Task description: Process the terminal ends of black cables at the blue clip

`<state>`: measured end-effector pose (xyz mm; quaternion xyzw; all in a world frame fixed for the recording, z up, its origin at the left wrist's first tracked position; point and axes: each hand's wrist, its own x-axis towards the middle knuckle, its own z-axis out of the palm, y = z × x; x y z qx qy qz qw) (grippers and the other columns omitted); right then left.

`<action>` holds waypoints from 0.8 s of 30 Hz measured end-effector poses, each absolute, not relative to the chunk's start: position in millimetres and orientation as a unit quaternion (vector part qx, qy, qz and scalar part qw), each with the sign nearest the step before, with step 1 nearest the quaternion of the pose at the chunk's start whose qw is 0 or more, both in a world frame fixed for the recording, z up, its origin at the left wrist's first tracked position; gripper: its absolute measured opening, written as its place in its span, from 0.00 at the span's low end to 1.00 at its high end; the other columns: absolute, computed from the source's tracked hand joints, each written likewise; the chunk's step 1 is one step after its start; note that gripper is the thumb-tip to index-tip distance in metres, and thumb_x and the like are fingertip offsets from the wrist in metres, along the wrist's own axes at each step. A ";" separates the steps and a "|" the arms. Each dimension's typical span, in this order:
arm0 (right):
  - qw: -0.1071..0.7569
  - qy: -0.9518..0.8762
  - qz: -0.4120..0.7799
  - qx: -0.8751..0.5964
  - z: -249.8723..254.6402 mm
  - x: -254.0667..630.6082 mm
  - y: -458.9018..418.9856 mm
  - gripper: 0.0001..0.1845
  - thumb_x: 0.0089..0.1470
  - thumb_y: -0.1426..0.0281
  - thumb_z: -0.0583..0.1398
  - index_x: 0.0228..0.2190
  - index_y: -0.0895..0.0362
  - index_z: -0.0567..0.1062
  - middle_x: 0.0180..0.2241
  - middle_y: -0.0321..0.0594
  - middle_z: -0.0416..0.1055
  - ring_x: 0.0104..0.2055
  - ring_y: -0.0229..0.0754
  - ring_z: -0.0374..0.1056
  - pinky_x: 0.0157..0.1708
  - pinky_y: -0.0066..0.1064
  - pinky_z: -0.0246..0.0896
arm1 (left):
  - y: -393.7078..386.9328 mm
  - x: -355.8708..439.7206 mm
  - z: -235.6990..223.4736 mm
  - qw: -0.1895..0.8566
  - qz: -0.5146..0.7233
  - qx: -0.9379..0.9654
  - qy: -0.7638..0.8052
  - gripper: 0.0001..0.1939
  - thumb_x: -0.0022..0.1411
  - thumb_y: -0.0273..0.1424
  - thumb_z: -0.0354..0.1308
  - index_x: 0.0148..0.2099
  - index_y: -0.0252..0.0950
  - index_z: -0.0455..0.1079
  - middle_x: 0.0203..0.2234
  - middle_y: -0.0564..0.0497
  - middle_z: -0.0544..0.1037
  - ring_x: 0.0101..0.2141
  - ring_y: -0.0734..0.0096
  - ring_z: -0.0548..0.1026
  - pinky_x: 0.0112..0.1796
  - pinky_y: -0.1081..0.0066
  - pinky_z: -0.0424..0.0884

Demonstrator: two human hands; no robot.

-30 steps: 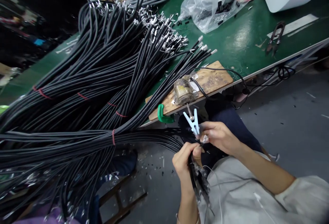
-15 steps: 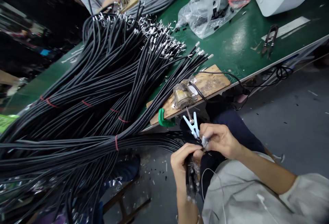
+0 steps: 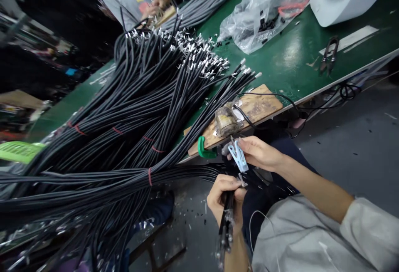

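Observation:
My left hand [image 3: 226, 195] is closed around a bunch of black cables [image 3: 226, 226]; their stripped ends hang down below the palm. One cable end with pale, frayed wires [image 3: 241, 180] sticks out between its thumb and forefinger. Just above, my right hand [image 3: 260, 153] pinches a light-blue clothespin [image 3: 238, 157] by its upper arms, a grey covering on one fingertip. This clothespin sits at the end of the metal shaft of a small tape-wrapped motor [image 3: 226, 121]. The clothespin's lower end is close to the wire end, seemingly apart from it.
The motor lies on a wooden board [image 3: 262, 99], with a green clamp [image 3: 205, 148] at the table edge. Large bundles of black cables [image 3: 131, 114] cover the left side. A plastic bag [image 3: 246, 22], snips [image 3: 329, 55] and a white machine [image 3: 346, 1] stand beyond. A co-worker's hands [image 3: 158, 3] show at the back.
My right hand has moved up from the wire end to the clothespin and squeezed its arms together. The left hand stays closed on the cables, the wire end now exposed.

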<state>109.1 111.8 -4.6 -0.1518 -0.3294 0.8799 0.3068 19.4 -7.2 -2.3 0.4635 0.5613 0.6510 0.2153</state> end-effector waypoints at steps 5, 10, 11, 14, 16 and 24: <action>0.343 -0.246 0.894 -0.150 -6.2 100.9 103.8 0.22 0.46 0.55 0.69 0.25 0.64 0.79 0.20 0.37 0.69 0.22 0.31 0.63 0.22 0.21 0.57 | 1.8 20.1 -4.6 0.215 0.638 0.460 0.579 0.11 0.57 0.37 0.65 0.29 0.35 0.73 0.23 0.53 0.72 0.23 0.75 0.69 0.24 0.76 0.63; 0.293 -0.219 0.925 -0.097 -9.6 104.4 101.4 0.24 0.49 0.53 0.66 0.27 0.64 0.79 0.24 0.41 0.72 0.25 0.33 0.65 0.24 0.22 0.60 | 2.5 19.8 -3.6 0.233 0.612 0.470 0.592 0.09 0.58 0.34 0.64 0.29 0.34 0.74 0.23 0.52 0.74 0.23 0.73 0.71 0.26 0.74 0.66; 0.286 -0.219 0.928 -0.093 -12.4 105.5 101.8 0.24 0.51 0.52 0.64 0.28 0.64 0.79 0.25 0.42 0.72 0.26 0.34 0.65 0.25 0.23 0.60 | 2.0 19.6 -3.1 0.233 0.611 0.472 0.592 0.09 0.58 0.34 0.64 0.29 0.35 0.74 0.22 0.52 0.74 0.23 0.73 0.71 0.26 0.74 0.66; 0.306 -0.214 0.920 -0.121 -25.4 113.3 103.7 0.24 0.53 0.52 0.63 0.29 0.64 0.78 0.25 0.41 0.71 0.25 0.32 0.61 0.23 0.23 0.56 | 0.3 20.0 -1.8 0.217 0.607 0.482 0.593 0.10 0.57 0.35 0.64 0.29 0.35 0.75 0.21 0.51 0.74 0.22 0.73 0.71 0.26 0.74 0.66; 0.344 -0.241 0.893 -0.160 -33.0 125.0 103.4 0.23 0.53 0.53 0.63 0.31 0.63 0.78 0.25 0.40 0.70 0.24 0.32 0.58 0.23 0.24 0.53 | -1.4 20.8 -1.2 0.201 0.607 0.491 0.591 0.10 0.57 0.36 0.64 0.28 0.35 0.75 0.21 0.51 0.75 0.22 0.73 0.71 0.25 0.74 0.67; 0.469 -0.722 0.482 -0.162 4.1 179.7 66.8 0.06 0.53 0.69 0.66 0.35 0.57 0.77 0.28 0.41 0.72 0.32 0.41 0.62 0.34 0.36 0.58 | -7.6 11.1 0.7 0.231 0.553 0.596 0.534 0.02 0.57 0.27 0.64 0.35 0.36 0.78 0.25 0.50 0.77 0.28 0.69 0.75 0.32 0.71 0.71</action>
